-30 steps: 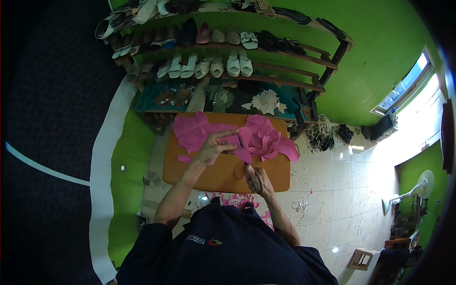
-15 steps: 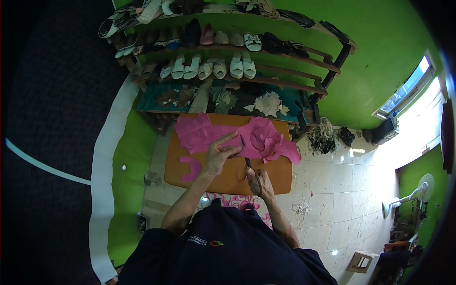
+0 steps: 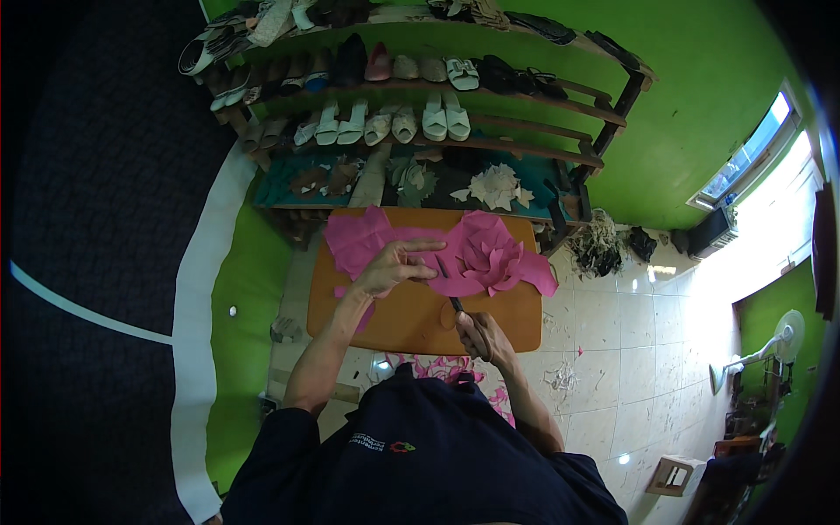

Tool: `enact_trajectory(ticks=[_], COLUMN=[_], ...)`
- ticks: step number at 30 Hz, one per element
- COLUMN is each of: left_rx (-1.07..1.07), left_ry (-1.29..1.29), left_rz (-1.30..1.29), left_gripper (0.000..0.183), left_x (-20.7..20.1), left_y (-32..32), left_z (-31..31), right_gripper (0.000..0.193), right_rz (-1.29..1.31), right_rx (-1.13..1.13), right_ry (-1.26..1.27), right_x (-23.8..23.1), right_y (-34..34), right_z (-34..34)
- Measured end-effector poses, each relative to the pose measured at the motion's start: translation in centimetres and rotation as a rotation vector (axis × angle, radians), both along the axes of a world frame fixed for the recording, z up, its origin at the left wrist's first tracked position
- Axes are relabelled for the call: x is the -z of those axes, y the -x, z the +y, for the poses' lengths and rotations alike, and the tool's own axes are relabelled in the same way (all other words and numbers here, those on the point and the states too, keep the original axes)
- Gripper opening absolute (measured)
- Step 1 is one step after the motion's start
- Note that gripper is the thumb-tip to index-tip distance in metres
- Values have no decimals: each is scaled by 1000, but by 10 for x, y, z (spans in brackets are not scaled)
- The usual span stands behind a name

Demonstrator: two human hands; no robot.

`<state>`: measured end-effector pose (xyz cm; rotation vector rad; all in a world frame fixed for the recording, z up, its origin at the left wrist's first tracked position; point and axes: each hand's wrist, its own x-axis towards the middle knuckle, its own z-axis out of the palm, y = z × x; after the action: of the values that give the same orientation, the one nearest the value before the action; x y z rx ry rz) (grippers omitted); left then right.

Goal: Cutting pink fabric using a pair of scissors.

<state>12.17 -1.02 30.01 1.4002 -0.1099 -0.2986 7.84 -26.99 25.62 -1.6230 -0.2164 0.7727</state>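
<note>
The pink sheet [image 3: 469,280] lies toward twelve o'clock on the counter [image 3: 398,334]; whether the left hand [image 3: 388,269] grasps it, fingers spread, I cannot tell. At four o'clock from that, the right hand [image 3: 477,336] grips scissors [image 3: 457,305]; slack sheet could skew cuts.

Bright green walls [image 3: 682,96] enclose the room, and at left a pale wavy band [image 3: 196,420] edges the green beside a dark, patterned expanse [image 3: 87,210]. Against the far wall stands a tiered wooden rack [image 3: 569,107] lined with shoes [image 3: 404,67], with an orange-brown table [image 3: 407,328] just in front of it on a pale tiled floor [image 3: 595,346] strewn with scraps [image 3: 562,376]. Strong light pours in at right beside a slanting window [image 3: 744,157], glaring on the tiles, with a white fan [image 3: 787,332] nearby.
</note>
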Motion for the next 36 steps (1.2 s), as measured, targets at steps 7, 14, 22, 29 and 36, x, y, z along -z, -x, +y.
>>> enact_trajectory(ticks=[7, 14, 22, 29, 36], left_rx=[-28, -122, -198, -250, -373], left_ry=[29, 58, 159, 212, 266], left_rz=[1, -35, 24, 47, -7], left_gripper=[54, 49, 46, 47, 49], left_x=[4, 17, 18, 12, 20], left_y=[7, 4, 12, 17, 21], left_z=[-6, -4, -14, -19, -33], right_gripper=[66, 61, 61, 59, 60], right_rz=[37, 31, 90, 69, 44], right_rx=[74, 65, 122, 169, 177], right_ry=[-25, 12, -60, -41, -8], right_x=[-8, -5, -16, -15, -11], right_y=[0, 2, 3, 7, 5], right_z=[3, 5, 5, 10, 13])
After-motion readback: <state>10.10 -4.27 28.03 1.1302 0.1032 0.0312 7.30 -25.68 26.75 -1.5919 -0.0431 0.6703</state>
